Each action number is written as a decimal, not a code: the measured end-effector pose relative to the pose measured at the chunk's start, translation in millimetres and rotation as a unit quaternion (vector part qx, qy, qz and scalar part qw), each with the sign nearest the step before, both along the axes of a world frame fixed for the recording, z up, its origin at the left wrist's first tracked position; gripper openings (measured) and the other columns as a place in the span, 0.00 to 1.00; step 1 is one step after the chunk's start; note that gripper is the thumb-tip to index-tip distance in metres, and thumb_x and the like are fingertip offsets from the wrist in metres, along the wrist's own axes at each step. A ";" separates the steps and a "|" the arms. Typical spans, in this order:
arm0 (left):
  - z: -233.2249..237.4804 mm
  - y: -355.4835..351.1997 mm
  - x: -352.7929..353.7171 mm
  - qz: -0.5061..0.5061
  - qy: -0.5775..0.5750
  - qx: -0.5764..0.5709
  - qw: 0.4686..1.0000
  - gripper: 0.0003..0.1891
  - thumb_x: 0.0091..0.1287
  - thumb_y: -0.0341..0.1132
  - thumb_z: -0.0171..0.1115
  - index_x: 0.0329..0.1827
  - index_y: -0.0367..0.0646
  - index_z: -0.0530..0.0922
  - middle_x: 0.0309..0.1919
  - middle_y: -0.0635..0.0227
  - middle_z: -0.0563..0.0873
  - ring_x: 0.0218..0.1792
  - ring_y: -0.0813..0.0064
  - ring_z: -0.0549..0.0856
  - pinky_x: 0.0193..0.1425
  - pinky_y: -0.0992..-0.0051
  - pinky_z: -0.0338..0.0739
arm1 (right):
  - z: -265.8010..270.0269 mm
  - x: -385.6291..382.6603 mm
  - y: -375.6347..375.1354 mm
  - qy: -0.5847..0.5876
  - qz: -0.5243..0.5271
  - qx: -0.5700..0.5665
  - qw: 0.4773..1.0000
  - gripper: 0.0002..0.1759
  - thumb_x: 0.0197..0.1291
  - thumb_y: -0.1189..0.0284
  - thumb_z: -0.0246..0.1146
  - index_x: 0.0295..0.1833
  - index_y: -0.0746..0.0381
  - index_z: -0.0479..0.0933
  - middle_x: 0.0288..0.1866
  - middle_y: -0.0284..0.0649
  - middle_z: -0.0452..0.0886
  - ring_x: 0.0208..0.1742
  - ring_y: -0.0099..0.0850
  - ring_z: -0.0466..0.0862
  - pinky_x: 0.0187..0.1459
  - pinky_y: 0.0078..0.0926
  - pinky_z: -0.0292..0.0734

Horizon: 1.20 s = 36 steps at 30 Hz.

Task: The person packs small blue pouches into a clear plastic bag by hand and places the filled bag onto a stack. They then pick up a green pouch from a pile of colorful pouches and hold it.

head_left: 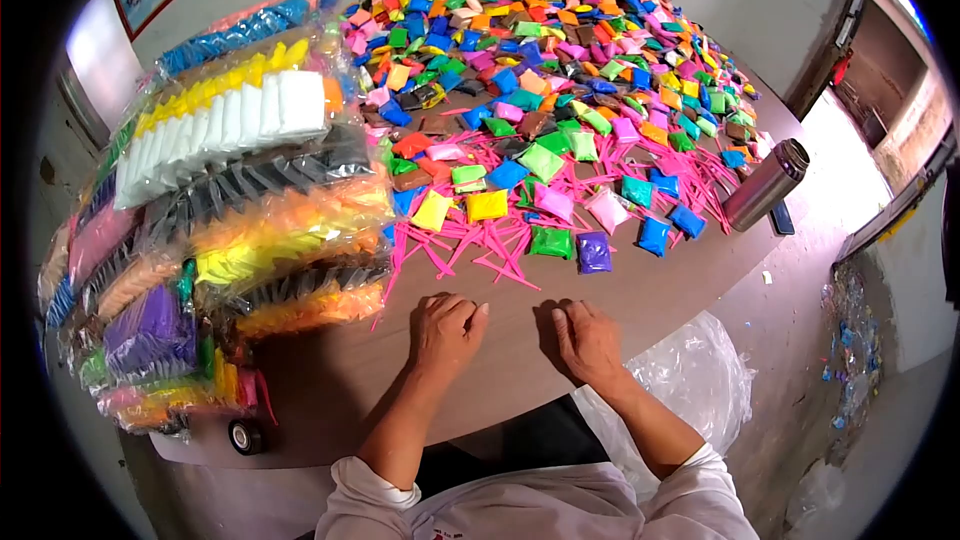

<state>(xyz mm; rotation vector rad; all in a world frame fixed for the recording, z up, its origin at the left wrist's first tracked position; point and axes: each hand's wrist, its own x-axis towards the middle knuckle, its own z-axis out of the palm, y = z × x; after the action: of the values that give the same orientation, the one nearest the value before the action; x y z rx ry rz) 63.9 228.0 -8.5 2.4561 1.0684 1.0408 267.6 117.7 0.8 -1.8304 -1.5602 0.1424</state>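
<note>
My left hand [452,333] rests on the brown table [500,365] in a loose fist, its thumb along the side and nothing showing in it. To its right lies my right hand [588,338], also curled closed against the tabletop with no object visible. Just beyond both hands are small coloured packets; a purple packet [594,252] and a green packet [552,242] are closest, apart from my fingers. Thin pink plastic sticks [490,252] are strewn beneath and around the nearer packets. Behind them rises a large heap of packets [540,30] in many colours.
Clear bags of sorted packets [250,190] are stacked high at the left. A roll of tape [245,436] sits near the front left edge. A steel flask [768,185] and a phone [782,219] stand at the right edge. Clear plastic sheeting [690,370] hangs beside me.
</note>
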 end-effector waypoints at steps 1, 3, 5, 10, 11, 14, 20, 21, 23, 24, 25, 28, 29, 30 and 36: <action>0.4 0.4 0.1 -0.004 -0.010 -0.003 1.000 0.11 0.64 0.34 0.68 0.25 0.40 0.78 0.27 0.61 0.83 0.35 0.55 0.83 0.47 0.59 0.74 | -2.0 -1.0 2.6 -0.001 0.003 -0.003 1.000 0.09 0.70 0.68 0.61 0.45 0.62 0.80 0.34 0.49 0.80 0.35 0.51 0.82 0.35 0.47 0.75; 1.5 1.3 -0.8 -0.007 -0.019 -0.010 1.000 0.12 0.64 0.34 0.67 0.25 0.40 0.77 0.27 0.60 0.82 0.35 0.54 0.82 0.47 0.58 0.73 | 0.2 -4.1 9.7 0.017 -0.038 -0.028 0.999 0.08 0.71 0.68 0.61 0.46 0.61 0.80 0.35 0.49 0.80 0.34 0.51 0.81 0.34 0.47 0.75; 3.0 2.7 -1.3 -0.012 -0.030 -0.046 0.998 0.13 0.64 0.33 0.67 0.24 0.38 0.76 0.26 0.58 0.81 0.33 0.52 0.81 0.45 0.57 0.73 | 11.2 -10.2 22.8 0.023 -0.023 -0.001 0.999 0.08 0.70 0.68 0.61 0.46 0.61 0.80 0.36 0.49 0.80 0.33 0.51 0.81 0.34 0.46 0.75; 2.5 6.6 -4.4 -0.019 -0.065 -0.071 0.995 0.12 0.64 0.30 0.67 0.24 0.36 0.75 0.24 0.57 0.78 0.31 0.53 0.78 0.39 0.60 0.72 | 14.9 -28.2 69.8 -0.012 0.038 0.036 0.999 0.07 0.69 0.69 0.62 0.45 0.62 0.79 0.36 0.48 0.80 0.32 0.50 0.82 0.32 0.45 0.75; 2.9 7.6 -4.8 -0.026 -0.068 -0.073 0.995 0.11 0.64 0.29 0.66 0.25 0.35 0.75 0.23 0.58 0.77 0.29 0.56 0.77 0.36 0.63 0.71 | 14.7 -34.4 77.9 -0.014 0.079 0.052 0.995 0.08 0.68 0.68 0.62 0.42 0.62 0.78 0.35 0.48 0.80 0.31 0.50 0.82 0.31 0.46 0.76; 2.8 9.4 -7.3 -0.040 -0.081 -0.084 0.992 0.12 0.64 0.28 0.66 0.26 0.33 0.75 0.23 0.58 0.76 0.28 0.57 0.77 0.35 0.63 0.71 | 11.5 -50.1 98.6 -0.024 0.128 0.079 0.988 0.09 0.66 0.68 0.64 0.40 0.62 0.79 0.33 0.47 0.80 0.31 0.49 0.82 0.30 0.46 0.76; 2.5 7.8 -6.3 -0.040 -0.088 -0.084 0.992 0.10 0.64 0.28 0.66 0.27 0.32 0.77 0.25 0.57 0.80 0.29 0.58 0.80 0.36 0.65 0.73 | 14.1 -50.2 126.5 0.008 0.142 0.080 0.987 0.08 0.64 0.68 0.66 0.38 0.62 0.79 0.31 0.46 0.80 0.30 0.47 0.82 0.30 0.44 0.76; 2.1 7.1 -6.6 -0.039 -0.086 -0.085 0.992 0.10 0.64 0.28 0.66 0.27 0.32 0.77 0.25 0.57 0.80 0.29 0.58 0.80 0.36 0.65 0.73 | 17.4 -50.7 133.8 0.000 0.152 0.080 0.985 0.08 0.64 0.68 0.65 0.38 0.63 0.79 0.31 0.47 0.80 0.31 0.49 0.82 0.31 0.44 0.76; 3.5 7.6 -6.1 -0.038 -0.063 -0.067 0.995 0.09 0.64 0.29 0.67 0.27 0.33 0.78 0.25 0.58 0.82 0.29 0.58 0.80 0.36 0.65 0.74 | 24.1 -48.2 155.5 -0.007 0.159 0.083 0.984 0.09 0.64 0.68 0.65 0.38 0.63 0.79 0.32 0.48 0.80 0.32 0.50 0.82 0.33 0.45 0.76; 4.8 7.6 -5.8 -0.039 -0.062 -0.066 0.995 0.09 0.64 0.29 0.67 0.27 0.33 0.78 0.25 0.58 0.82 0.29 0.58 0.80 0.36 0.65 0.74 | 26.7 -44.4 170.7 -0.011 0.120 0.120 0.985 0.08 0.64 0.69 0.64 0.39 0.63 0.78 0.32 0.49 0.79 0.34 0.51 0.81 0.35 0.46 0.76; 6.2 7.1 -5.9 -0.038 -0.067 -0.077 0.994 0.10 0.64 0.29 0.67 0.27 0.33 0.78 0.25 0.58 0.82 0.29 0.58 0.81 0.35 0.65 0.74 | 29.2 -38.5 184.7 -0.016 0.081 0.157 0.984 0.07 0.64 0.70 0.64 0.39 0.63 0.78 0.32 0.50 0.79 0.35 0.53 0.81 0.37 0.48 0.76; 9.8 11.1 -8.2 -0.038 -0.068 -0.087 0.993 0.09 0.63 0.28 0.67 0.26 0.34 0.78 0.24 0.58 0.82 0.28 0.59 0.81 0.35 0.65 0.74 | 29.6 -8.2 223.7 0.040 0.015 0.222 0.974 0.05 0.63 0.74 0.62 0.36 0.64 0.76 0.34 0.53 0.79 0.40 0.55 0.81 0.40 0.52 0.76; 10.1 10.7 -9.3 -0.045 -0.064 -0.090 0.993 0.09 0.63 0.28 0.67 0.26 0.34 0.79 0.25 0.59 0.82 0.28 0.59 0.81 0.35 0.65 0.75 | 25.1 4.3 238.4 0.067 0.011 0.239 0.969 0.04 0.62 0.75 0.62 0.38 0.65 0.77 0.36 0.53 0.80 0.41 0.56 0.81 0.41 0.51 0.76; 10.4 10.2 -9.6 -0.040 -0.063 -0.091 0.993 0.09 0.63 0.28 0.67 0.26 0.34 0.79 0.25 0.59 0.82 0.28 0.59 0.81 0.35 0.65 0.75 | 21.8 17.9 251.4 0.073 0.036 0.218 0.972 0.05 0.62 0.75 0.62 0.40 0.65 0.78 0.37 0.54 0.81 0.41 0.56 0.82 0.42 0.51 0.77; 8.2 9.7 -7.1 -0.048 -0.097 -0.099 0.989 0.09 0.63 0.28 0.67 0.26 0.34 0.78 0.24 0.60 0.82 0.28 0.62 0.81 0.34 0.67 0.74 | 21.5 34.5 294.8 -0.032 0.178 0.027 0.983 0.15 0.60 0.65 0.67 0.50 0.58 0.84 0.47 0.50 0.85 0.52 0.51 0.84 0.51 0.46 0.80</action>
<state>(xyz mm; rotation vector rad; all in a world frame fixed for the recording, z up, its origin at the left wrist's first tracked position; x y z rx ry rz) 56.8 237.7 -0.3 2.1777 0.9349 1.0627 302.1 412.5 22.3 -1.5135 -1.9072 0.2067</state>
